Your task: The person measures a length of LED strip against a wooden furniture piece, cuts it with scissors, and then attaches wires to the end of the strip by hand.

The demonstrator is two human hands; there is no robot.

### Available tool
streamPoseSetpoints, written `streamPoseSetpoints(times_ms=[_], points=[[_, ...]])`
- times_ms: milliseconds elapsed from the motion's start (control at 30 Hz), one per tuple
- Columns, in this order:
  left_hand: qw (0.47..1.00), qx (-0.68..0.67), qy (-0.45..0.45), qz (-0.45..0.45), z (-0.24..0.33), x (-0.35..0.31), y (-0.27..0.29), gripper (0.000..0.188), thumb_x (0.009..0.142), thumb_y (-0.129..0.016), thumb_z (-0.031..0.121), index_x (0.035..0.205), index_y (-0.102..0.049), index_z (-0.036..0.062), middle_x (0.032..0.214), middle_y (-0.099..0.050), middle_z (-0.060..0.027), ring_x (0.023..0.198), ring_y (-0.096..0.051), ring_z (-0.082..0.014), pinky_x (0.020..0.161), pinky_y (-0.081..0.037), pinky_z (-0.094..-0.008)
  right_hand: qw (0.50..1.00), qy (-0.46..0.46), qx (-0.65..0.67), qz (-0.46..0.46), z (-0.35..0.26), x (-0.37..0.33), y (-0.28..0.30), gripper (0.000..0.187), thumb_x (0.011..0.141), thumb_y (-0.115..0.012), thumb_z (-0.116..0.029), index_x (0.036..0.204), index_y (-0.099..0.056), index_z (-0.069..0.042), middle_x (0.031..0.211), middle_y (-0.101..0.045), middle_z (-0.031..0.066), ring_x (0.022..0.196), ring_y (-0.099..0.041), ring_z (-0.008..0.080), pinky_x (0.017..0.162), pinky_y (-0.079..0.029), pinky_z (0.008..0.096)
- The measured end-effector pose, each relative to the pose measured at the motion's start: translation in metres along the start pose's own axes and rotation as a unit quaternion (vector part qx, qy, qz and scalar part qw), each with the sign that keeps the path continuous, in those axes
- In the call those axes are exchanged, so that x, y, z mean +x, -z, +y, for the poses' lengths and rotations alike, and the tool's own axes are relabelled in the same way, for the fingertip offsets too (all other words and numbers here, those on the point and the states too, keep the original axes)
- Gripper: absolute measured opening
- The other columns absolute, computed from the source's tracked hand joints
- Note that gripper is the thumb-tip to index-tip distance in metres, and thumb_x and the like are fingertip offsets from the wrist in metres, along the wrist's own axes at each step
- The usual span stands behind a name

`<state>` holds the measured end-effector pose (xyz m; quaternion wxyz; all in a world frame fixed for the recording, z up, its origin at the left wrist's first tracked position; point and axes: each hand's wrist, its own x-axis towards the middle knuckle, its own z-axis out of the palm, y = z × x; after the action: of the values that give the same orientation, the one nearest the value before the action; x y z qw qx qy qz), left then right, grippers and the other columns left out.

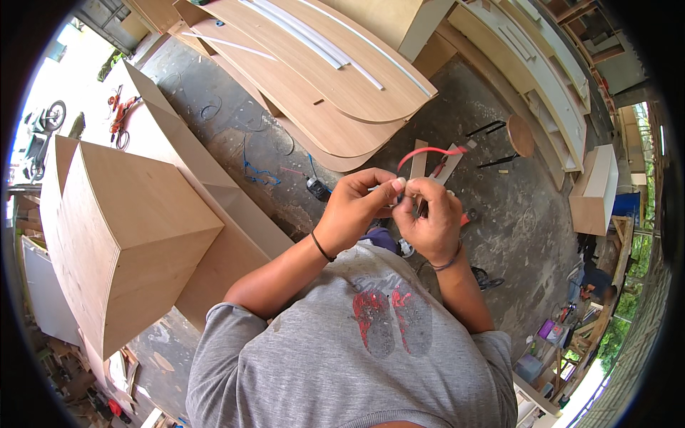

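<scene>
In front of my chest, my left hand [358, 207] and my right hand [431, 217] meet with their fingertips pinched together. A thin, flexible red strip [421, 150], like a cord or wire, rises from between the fingertips. It curves over to the right, and its far end hangs free above my right hand. The fingers hide its lower end, so I cannot make out how each hand grips it. Something small and dark shows below the pinch, mostly covered by my right fingers.
Beyond my hands, a wood-toned panel assembly [328, 114] carries several white strips [289, 32]. A plywood box [157, 235] stands on the left. On the concrete floor lie a dark power tool [317, 188] and blue cord [258, 171]. A round-topped stool [519, 135] is at right.
</scene>
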<state>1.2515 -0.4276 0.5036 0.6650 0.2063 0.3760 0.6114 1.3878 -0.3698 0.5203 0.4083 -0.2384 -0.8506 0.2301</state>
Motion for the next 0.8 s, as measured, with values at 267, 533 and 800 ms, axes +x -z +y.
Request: streamPoseSetpoints(times_ms=[267,533,800], points=[[0.998,-0.038,-0.007,0.053,-0.003,0.004,0.001,0.014,0.091,-0.058,0.018,0.089,-0.058,0.0046,0.075,-0.057,0.0007,0.067,-0.055,-0.0046,0.059,-0.051,-0.0205,0.998,0.062,-0.005,0.001,0.005,-0.004,-0.008,0.039,0.067,-0.062,0.007,0.101,-0.048,-0.005,0.071,-0.057,0.0092,0.056,-0.058,0.0250,0.048,-0.047,0.0333],[0.995,-0.052,-0.030,0.080,-0.009,0.003,0.002,0.015,0.090,-0.058,0.019,0.090,-0.057,0.0045,0.080,-0.058,0.0000,0.071,-0.056,-0.0060,0.060,-0.052,-0.0214,0.998,0.063,0.021,0.004,0.003,-0.005,-0.013,0.039,0.067,-0.062,0.007,0.101,-0.047,-0.005,0.071,-0.056,0.0086,0.056,-0.058,0.0241,0.048,-0.048,0.0332],[0.992,-0.056,-0.053,0.095,0.007,0.007,0.009,0.018,0.092,-0.056,0.021,0.094,-0.054,0.0034,0.081,-0.060,-0.0061,0.083,-0.066,-0.0200,0.066,-0.057,-0.0293,0.998,0.011,0.049,-0.024,-0.005,-0.008,-0.008,0.036,0.066,-0.060,0.007,0.098,-0.051,-0.005,0.075,-0.058,0.0101,0.057,-0.059,0.0232,0.050,-0.049,0.0320]])
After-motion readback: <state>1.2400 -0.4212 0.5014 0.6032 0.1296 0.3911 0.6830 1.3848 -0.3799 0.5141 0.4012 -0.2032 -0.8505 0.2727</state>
